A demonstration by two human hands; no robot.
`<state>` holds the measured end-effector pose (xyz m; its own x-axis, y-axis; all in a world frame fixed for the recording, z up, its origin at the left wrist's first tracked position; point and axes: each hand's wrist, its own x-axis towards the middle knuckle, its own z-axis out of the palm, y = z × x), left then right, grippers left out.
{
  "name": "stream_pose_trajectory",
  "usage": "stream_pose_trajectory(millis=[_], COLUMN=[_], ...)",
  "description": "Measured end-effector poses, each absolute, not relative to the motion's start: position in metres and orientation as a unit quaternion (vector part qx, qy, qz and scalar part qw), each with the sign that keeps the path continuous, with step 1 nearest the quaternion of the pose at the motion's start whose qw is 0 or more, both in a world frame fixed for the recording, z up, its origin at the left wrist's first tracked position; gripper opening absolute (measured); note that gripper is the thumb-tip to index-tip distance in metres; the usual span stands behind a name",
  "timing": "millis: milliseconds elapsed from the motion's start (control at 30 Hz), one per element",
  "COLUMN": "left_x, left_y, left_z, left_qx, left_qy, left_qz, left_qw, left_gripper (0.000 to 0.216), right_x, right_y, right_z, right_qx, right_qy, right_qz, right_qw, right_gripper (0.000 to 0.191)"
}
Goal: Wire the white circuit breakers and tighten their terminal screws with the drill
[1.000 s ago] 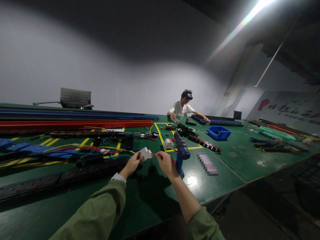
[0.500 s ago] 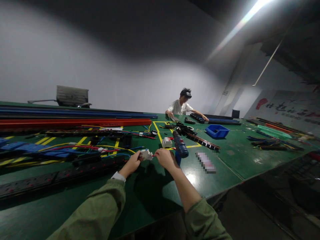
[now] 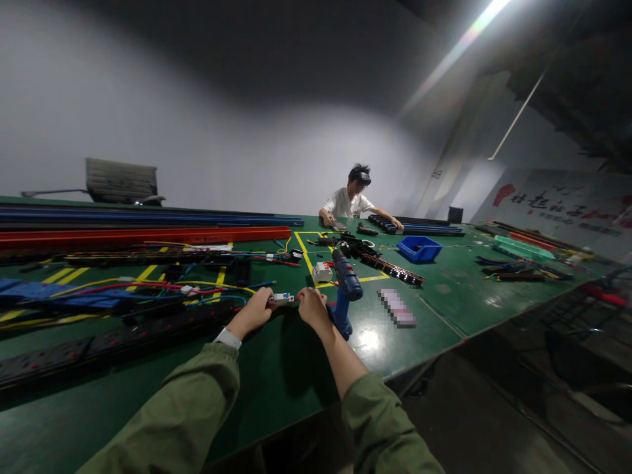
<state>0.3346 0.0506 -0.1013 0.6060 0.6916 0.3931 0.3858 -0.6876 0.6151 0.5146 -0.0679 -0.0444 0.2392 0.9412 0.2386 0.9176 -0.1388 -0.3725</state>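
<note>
My left hand [image 3: 253,315] is closed round the left end of a white circuit breaker [image 3: 283,299], whose face with blue marks is turned up. At its right end my right hand [image 3: 314,309] pinches a short red wire [image 3: 297,298]; my fingers partly hide it, and I cannot tell how far it reaches into the breaker. Just right of that hand a blue cordless drill [image 3: 348,283] stands upright on its base. Behind it sits another white breaker block [image 3: 322,272] with red parts.
Black socket strips [image 3: 123,336] and coloured wires [image 3: 182,288] lie to the left, with an orange rail [image 3: 148,237] beyond. A blue bin [image 3: 419,249] and a blurred flat object [image 3: 396,308] are right. Across the green table [image 3: 444,309] a person [image 3: 348,201] handles parts.
The breaker has rolled in my left hand, so its blue-marked face shows upward. Both hands stay close together at it. The whole view has shifted slightly.
</note>
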Motion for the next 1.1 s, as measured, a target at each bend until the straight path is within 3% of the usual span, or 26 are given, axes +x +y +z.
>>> stream_pose_trajectory(millis=[200,433,733,967,1100], left_x=[0.340,0.346,0.363,0.359,0.361], left_y=[0.050,0.053,0.055,0.054,0.057], left_z=[-0.082,-0.066,-0.056,-0.058,-0.062], left_qx=[0.878,0.882,0.903,0.900,0.917], left_qy=[0.303,0.248,0.181,0.134,0.170], left_qz=[0.296,0.267,0.183,0.149,0.122], left_qw=[0.222,0.300,0.344,0.388,0.339], left_gripper=[0.015,0.020,0.054,0.067,0.063], right_x=[0.519,0.526,0.534,0.536,0.535], right_y=[-0.063,-0.060,-0.052,-0.050,-0.047], right_z=[-0.051,-0.057,-0.062,-0.077,-0.084], right_qx=[-0.750,-0.737,-0.726,-0.727,-0.709], right_qy=[-0.615,-0.625,-0.616,-0.591,-0.590], right_qz=[0.025,0.057,0.101,0.134,0.150], right_qw=[0.241,0.253,0.288,0.323,0.355], right_gripper=[0.024,0.024,0.021,0.041,0.053])
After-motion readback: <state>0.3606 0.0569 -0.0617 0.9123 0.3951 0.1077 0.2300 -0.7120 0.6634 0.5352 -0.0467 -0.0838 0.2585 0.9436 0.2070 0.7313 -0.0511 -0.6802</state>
